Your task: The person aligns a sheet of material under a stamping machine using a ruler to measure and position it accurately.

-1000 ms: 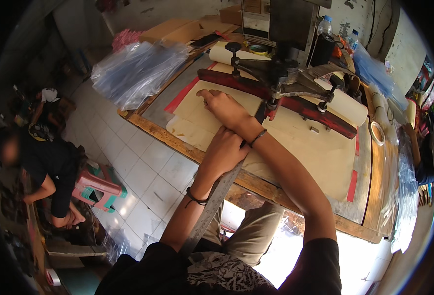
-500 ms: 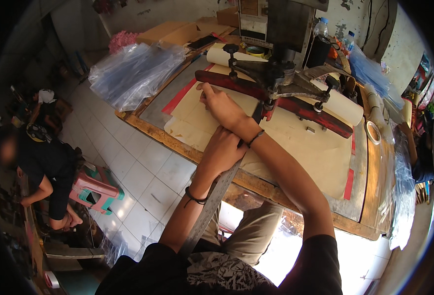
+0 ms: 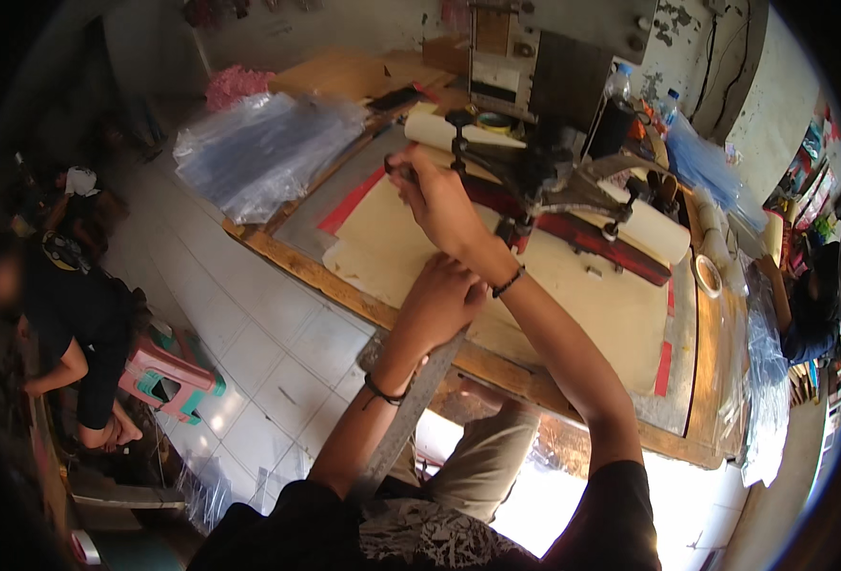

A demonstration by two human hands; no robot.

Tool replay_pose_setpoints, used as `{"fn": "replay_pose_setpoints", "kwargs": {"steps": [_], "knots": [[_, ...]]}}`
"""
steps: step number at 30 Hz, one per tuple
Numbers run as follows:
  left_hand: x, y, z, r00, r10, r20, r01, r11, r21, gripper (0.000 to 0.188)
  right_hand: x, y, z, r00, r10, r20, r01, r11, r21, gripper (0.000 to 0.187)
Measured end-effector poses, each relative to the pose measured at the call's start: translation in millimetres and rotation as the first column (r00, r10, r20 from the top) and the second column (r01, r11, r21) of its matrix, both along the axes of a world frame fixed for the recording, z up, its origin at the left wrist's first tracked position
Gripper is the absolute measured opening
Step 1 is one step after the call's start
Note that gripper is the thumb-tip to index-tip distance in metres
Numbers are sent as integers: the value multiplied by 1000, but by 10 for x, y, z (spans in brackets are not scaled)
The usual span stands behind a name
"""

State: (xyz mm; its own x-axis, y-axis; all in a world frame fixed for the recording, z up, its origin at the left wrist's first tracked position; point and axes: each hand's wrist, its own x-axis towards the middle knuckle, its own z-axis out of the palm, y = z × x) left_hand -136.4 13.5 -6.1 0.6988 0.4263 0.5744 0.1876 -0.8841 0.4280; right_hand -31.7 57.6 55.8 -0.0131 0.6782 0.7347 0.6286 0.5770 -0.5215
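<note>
My left hand (image 3: 444, 297) is closed over the top of a long grey metal lever (image 3: 403, 428), which slopes down toward my lap at the table's front edge. My right hand (image 3: 436, 197) reaches further over the table. Its fingers curl around a small black handle (image 3: 398, 171) at the left end of a dark red clamp bar (image 3: 587, 235). A tan paper sheet (image 3: 382, 243) lies flat under both hands. Behind the bar a cream paper roll (image 3: 663, 233) lies across the table, and a black metal mechanism (image 3: 546, 173) stands above the bar.
A wooden table edge (image 3: 330, 278) runs diagonally. A heap of clear plastic sheets (image 3: 263, 143) lies at the table's left end. One person sits on the tiled floor (image 3: 73, 305) by a pink and green stool (image 3: 168, 381). Another person (image 3: 811, 305) is at the right. Bottles (image 3: 620, 86) stand at the back.
My right hand has slid from the middle of the paper up and left to the bar's left end. My left hand has stayed on the lever.
</note>
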Motion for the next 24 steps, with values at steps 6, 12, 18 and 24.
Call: {"fn": "replay_pose_setpoints", "kwargs": {"steps": [6,12,18,24], "knots": [[-16,-54,-76,994,12,-105,-24,993,-112,24,85,55,-488,986,15,-167,-57,966,-251,23],[-7,4,-132,991,2,-131,-24,986,-164,59,117,170,-640,996,13,85,3,982,-189,35],[18,57,-171,993,-8,-118,-9,991,-137,59,104,140,-533,979,-75,191,110,978,-180,42],[14,18,-220,991,-42,-124,19,983,-182,62,-6,73,-490,816,-267,513,384,914,-134,31]]}}
